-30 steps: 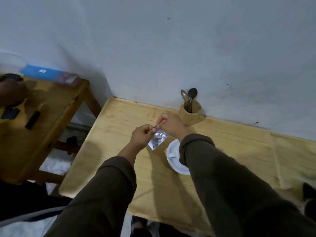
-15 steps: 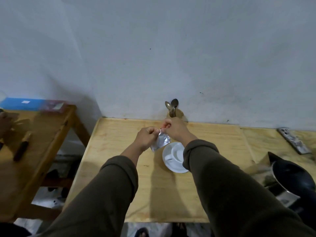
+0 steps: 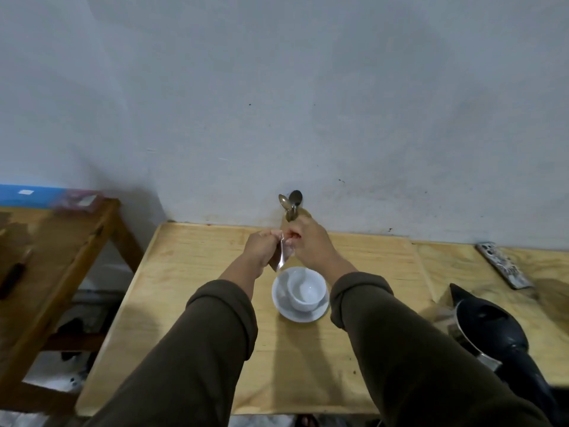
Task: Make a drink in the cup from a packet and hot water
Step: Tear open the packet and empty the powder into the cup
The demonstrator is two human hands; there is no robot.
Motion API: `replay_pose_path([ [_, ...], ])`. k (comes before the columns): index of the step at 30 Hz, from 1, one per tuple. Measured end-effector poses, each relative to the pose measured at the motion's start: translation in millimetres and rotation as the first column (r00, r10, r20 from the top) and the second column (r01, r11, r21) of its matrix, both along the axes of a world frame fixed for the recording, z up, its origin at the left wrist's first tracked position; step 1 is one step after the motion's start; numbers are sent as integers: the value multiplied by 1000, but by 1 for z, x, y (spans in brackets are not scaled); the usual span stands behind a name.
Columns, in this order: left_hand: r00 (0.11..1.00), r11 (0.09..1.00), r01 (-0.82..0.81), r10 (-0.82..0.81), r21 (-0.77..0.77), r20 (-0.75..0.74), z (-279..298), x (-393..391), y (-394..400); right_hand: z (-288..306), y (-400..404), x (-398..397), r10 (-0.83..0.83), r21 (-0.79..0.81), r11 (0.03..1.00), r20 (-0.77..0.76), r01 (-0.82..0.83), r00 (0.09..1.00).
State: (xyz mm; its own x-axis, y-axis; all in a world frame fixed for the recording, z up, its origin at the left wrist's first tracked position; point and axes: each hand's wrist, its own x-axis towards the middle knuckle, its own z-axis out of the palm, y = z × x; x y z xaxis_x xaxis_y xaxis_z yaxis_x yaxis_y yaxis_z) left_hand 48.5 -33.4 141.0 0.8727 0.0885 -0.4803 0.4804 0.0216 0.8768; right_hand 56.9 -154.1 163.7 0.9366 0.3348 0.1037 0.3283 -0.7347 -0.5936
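Note:
A small silver packet [image 3: 281, 257] hangs just above and behind the white cup [image 3: 305, 291], which sits empty on a white saucer [image 3: 300, 314] on the pale wooden table [image 3: 191, 303]. My left hand [image 3: 264, 248] pinches the packet's top left corner. My right hand [image 3: 311, 246] pinches the top edge right beside it. Both hands are close together over the far side of the cup. A black and steel kettle [image 3: 492, 331] stands at the right.
Two spoons [image 3: 291, 203] stand in a holder against the wall behind my hands. A patterned flat object [image 3: 505, 269] lies at the far right. A darker wooden side table [image 3: 52, 257] stands to the left with a blue box [image 3: 27, 195] on it.
The view has swung right and up, so the cup and kettle show fully. Both hands keep hold of the packet; its body now hangs narrower between them.

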Motion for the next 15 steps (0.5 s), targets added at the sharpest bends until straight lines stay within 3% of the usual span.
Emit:
replay_pose_path([
  [15,988,972,74,-42,221,-149,-26,1,-36,-20,-57,-30,-17,21,1000,-199,22,980],
])
